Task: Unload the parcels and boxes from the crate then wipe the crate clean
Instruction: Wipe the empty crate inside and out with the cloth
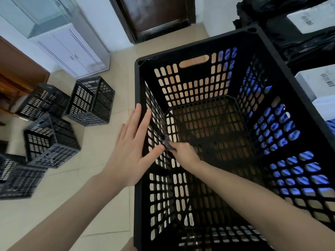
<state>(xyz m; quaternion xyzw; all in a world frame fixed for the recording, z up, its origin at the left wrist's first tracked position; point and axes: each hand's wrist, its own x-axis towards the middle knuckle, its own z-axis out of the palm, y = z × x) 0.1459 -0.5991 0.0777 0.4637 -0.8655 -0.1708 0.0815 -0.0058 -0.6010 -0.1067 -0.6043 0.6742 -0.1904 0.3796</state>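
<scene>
While inside the crate [195, 48], right hand [184, 153] with cloth [168, 144] against left wall.

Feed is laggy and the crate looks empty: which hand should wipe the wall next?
Right. The right hand holds the cloth inside the crate, against its left wall. The left hand lies flat and open on that wall's outside, holding nothing, good for bracing.

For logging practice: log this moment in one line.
phase: wiping | crate: empty | left hand: flat on left rim | right hand: inside, pinching dark cloth to wall
</scene>
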